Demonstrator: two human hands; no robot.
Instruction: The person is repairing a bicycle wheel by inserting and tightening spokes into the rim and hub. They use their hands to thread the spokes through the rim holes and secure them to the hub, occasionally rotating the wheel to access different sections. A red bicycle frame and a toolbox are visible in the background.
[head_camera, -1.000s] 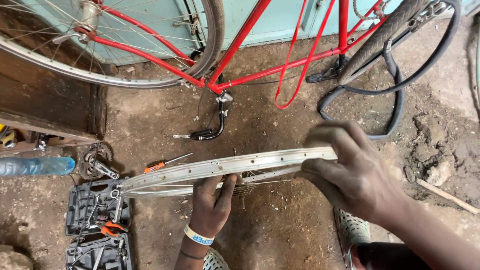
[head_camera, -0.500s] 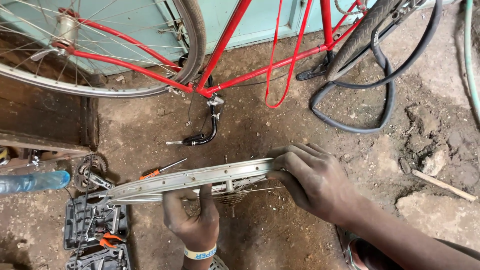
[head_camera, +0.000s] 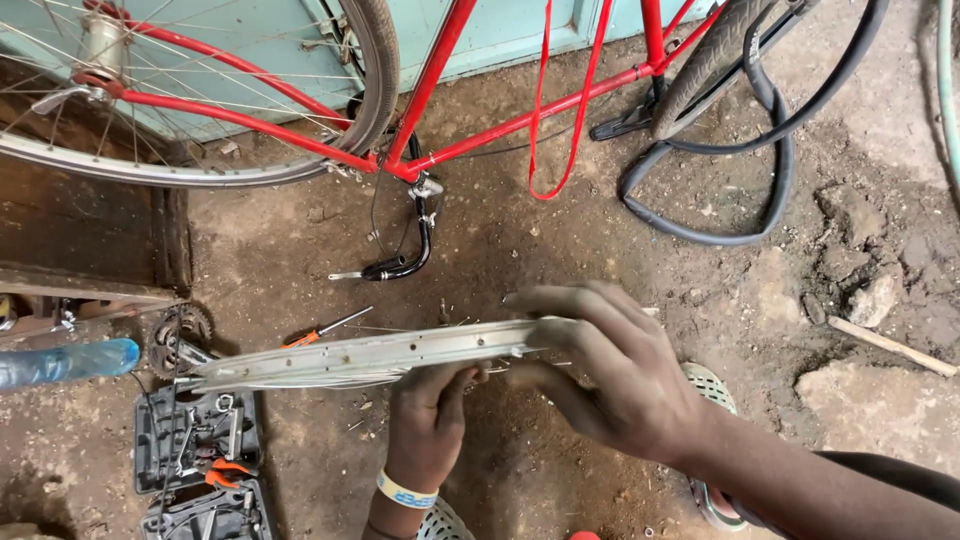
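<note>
We see the left hand (head_camera: 428, 415), wristband on, reaching up from below, fingers curled closed on the rim (head_camera: 365, 358). The right hand (head_camera: 610, 365) lies over the rim's right end, fingers spread and clasping it; that end is hidden. The rim lies nearly level above the dirt, its spokes blurred. Farther off, the red bike (head_camera: 420, 140) is cut off above.

Light: soft, even daylight, no glare | Shadows: faint, beneath the right hand (head_camera: 610, 370) | Blur: fingers slightly smeared | Focus: blue bottle (head_camera: 65, 362) at 9 o'clock soft
</note>
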